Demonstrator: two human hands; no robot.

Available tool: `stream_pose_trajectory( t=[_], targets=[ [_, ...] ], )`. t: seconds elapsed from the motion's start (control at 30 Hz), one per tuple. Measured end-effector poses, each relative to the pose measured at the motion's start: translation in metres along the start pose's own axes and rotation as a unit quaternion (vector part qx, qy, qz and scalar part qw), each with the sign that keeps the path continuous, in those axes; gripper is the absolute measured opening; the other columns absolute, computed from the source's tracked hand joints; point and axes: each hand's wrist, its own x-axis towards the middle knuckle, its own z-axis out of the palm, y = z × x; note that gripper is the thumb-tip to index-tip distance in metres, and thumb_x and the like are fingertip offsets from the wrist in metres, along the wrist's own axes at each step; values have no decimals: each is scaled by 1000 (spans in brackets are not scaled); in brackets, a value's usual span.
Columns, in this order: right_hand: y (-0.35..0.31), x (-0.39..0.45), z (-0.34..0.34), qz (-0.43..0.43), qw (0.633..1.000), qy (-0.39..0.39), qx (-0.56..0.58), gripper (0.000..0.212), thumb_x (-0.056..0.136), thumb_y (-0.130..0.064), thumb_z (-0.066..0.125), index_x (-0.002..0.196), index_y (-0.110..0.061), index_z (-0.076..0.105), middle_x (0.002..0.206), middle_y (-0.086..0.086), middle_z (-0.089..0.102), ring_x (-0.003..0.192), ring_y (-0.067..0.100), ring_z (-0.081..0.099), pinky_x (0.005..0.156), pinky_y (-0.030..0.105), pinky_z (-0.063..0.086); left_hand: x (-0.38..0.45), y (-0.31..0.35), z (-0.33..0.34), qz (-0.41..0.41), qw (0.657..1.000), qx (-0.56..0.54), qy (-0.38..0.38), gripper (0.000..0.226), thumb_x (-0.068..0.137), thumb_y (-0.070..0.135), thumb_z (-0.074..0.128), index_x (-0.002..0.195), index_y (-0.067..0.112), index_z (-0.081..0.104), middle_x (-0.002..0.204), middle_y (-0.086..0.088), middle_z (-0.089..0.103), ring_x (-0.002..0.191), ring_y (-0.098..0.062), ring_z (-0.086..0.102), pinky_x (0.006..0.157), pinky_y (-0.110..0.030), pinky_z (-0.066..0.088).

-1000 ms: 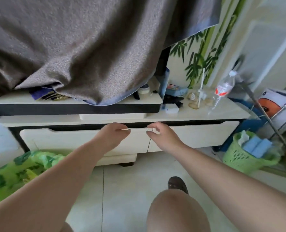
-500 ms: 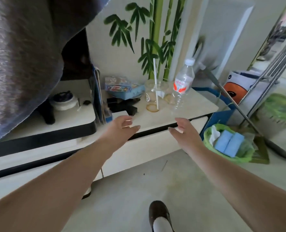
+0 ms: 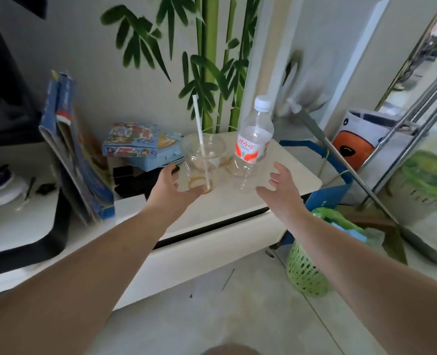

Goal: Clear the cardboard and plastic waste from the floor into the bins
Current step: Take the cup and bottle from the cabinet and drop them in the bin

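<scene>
Fingers (image 3: 172,169) of the left hand (image 3: 170,187) are spread and curled around the near side of the cup (image 3: 202,160), at or just short of its wall; whether they touch it cannot be told. Fingers of the right hand (image 3: 282,187) are spread wide and hold nothing, hanging just at 5 o'clock from the bottle (image 3: 253,144).

Largest is the wall (image 3: 135,98) at 12 o'clock, painted with green bamboo. Below it the pale table (image 3: 238,201) carries the things, a drawer front under its dark edge. The floor (image 3: 225,316) fills 6 o'clock, grey and tiled. At 4 o'clock stands a green basket (image 3: 304,275) on the floor, just beside the table's end, with blue and green things in it. Another green basket (image 3: 427,180) shows at 3 o'clock behind metal poles.

On the table, blue-covered books (image 3: 79,155) lean upright at 9 o'clock. A flat blue box (image 3: 143,143) lies at 11 o'clock from the left hand. The bottle is clear plastic, upright, capped in white, with a red and white label, just right of the cup. The cup is clear plastic, upright, with a white straw (image 3: 199,129) standing in it.
</scene>
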Motion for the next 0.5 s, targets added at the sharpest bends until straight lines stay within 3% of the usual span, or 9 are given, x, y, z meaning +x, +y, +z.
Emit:
stream_pose_trajectory(
  t=[0.1, 0.23, 0.33, 0.4, 0.5],
  targets=[
    [-1, 22, -1, -25, 999, -40, 5, 97, 78, -24, 74, 150, -26, 8, 152, 3, 30, 139, 14, 31, 105, 29, 30, 15, 3, 15, -5, 1000, 3, 26, 104, 70, 38, 78, 149, 27, 10, 152, -1, 31, 138, -19, 34, 108, -44, 39],
    [3, 53, 4, -49, 995, -74, 37, 112, 73, -25, 79, 150, -24, -2, 153, 0, 31, 141, 12, 28, 108, 29, 27, 35, 9, 34, 10, 998, -11, 62, 105, 71, 31, 80, 149, 23, 10, 150, 0, 34, 137, -19, 34, 102, -30, 35],
    [5, 69, 9, -66, 993, -82, 56, 114, 68, -29, 81, 150, -24, 3, 137, -8, 47, 138, 10, 32, 111, 36, 32, 46, 8, 48, 32, 996, -37, 80, 95, 68, 22, 82, 142, 25, 22, 134, 5, 45, 123, -13, 42, 90, -24, 38],
    [7, 75, 12, -79, 992, -86, 52, 116, 60, -39, 81, 149, -26, 9, 126, -13, 54, 132, 9, 40, 108, 38, 36, 51, 6, 56, 34, 994, -55, 86, 98, 68, 18, 82, 143, 26, 19, 129, 8, 44, 117, -9, 41, 78, -15, 39],
    [9, 77, 15, -100, 989, -91, 60, 110, 54, -44, 77, 146, -28, 19, 130, -16, 55, 124, 5, 50, 106, 41, 41, 57, 0, 62, 32, 992, -68, 102, 107, 66, 18, 82, 146, 29, 12, 139, 6, 43, 126, -11, 41, 88, -22, 38]
  ],
)
